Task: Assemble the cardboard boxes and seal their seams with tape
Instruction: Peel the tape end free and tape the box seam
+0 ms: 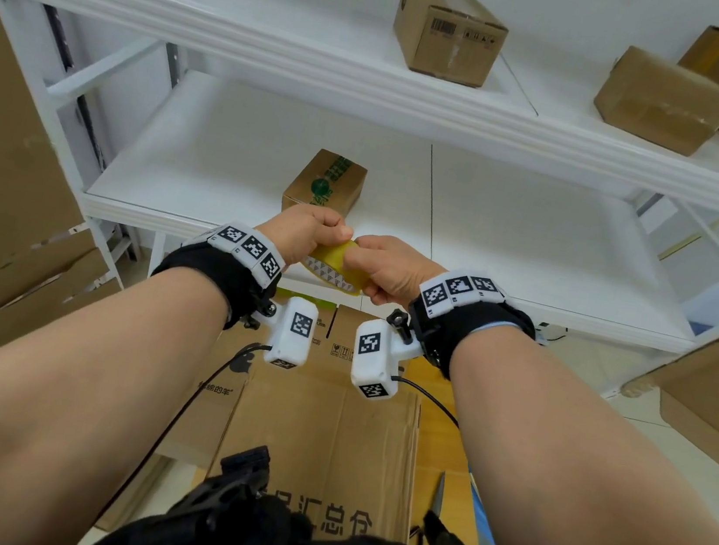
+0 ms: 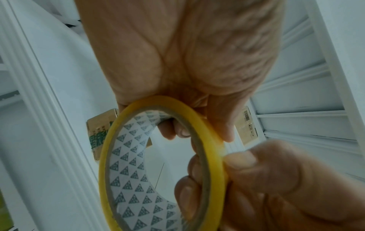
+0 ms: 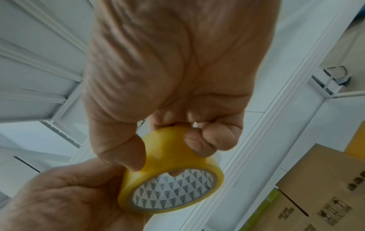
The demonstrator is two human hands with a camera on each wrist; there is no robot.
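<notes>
White shelving (image 1: pixel 532 267); scissors (image 1: pixel 437 500)

tape roll (image 1: pixel 336 264) between both hands, small box (image 1: pixel 326 183) on shelf (image 1: pixel 536 231) behind

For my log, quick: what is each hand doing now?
Left hand: closed, gripping the tape roll.
Right hand: closed, gripping the same tape roll.

You are getting bright, even, soft light in the head view, with faint shadows and mild glare on the white shelf (image 1: pixel 245 156) beyond your hands. Straight rails are bowing toward the edges. Both wrist views are running dimmer and cooler; your right hand (image 2: pixel 280 187) is blurring near the lens.
</notes>
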